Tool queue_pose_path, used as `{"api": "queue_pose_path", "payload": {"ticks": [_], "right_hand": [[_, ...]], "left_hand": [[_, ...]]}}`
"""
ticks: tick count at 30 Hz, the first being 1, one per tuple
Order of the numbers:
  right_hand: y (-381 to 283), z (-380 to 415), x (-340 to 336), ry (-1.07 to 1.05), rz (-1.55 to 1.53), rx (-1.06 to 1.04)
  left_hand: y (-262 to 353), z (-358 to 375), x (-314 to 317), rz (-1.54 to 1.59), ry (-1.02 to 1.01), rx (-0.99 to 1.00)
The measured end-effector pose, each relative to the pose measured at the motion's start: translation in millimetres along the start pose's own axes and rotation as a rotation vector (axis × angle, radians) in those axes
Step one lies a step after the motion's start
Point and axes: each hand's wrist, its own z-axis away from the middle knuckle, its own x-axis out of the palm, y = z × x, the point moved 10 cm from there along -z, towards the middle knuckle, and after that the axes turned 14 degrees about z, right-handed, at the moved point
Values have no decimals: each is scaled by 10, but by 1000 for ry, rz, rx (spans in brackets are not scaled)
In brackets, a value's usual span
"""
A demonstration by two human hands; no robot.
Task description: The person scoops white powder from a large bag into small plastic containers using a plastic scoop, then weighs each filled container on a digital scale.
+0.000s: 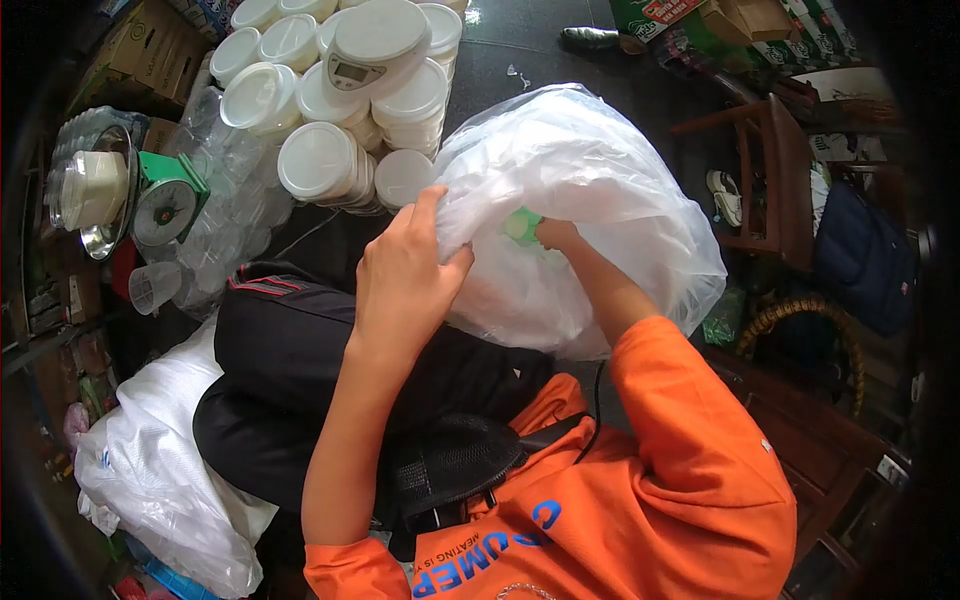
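A large translucent white plastic bag [590,130] stands upright and open in front of me. My left hand [412,262] grips its near-left rim, with the thumb on the inner side. Reaching down inside the bag, my right hand [556,236] is closed on a green plastic cup-like thing [522,226]. The bag's folds hide what lies at its bottom. Just beyond my left hand are stacked round white tubs with lids [318,160], and a white digital kitchen scale [378,45] rests on top of them.
At the left, a green dial scale [168,205] carries a metal pan with a tub, beside clear plastic containers [230,190]. A white sack [165,450] lies at lower left. To the right stand a wooden chair [765,180] and a dark blue bag [865,255].
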Motion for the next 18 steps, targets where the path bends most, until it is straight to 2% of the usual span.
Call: {"api": "queue_pose_path", "payload": {"ticks": [1,2,4,7,10,15,18], "right_hand": [[32,67,170,-246,-67,51],[55,143,93,-243,-66,55],[-125,591,-334,-314,-397,97],[-232,1016,-805,-218,-516,54],[-317,1390,-1081,-243,-625,-54],[-399,2154,-1649,-256,-716,-68],[-469,2307,-1875,-266,-787,-124]], "left_hand": [[14,-8,2,-2,-4,0],[28,-14,6,0,-6,4],[48,-31,11,-9,-9,16],[65,-51,14,-18,-12,23],[75,-104,16,-42,-10,62],[97,-124,-7,-56,-11,81],[94,-103,-47,-54,-24,66]]}}
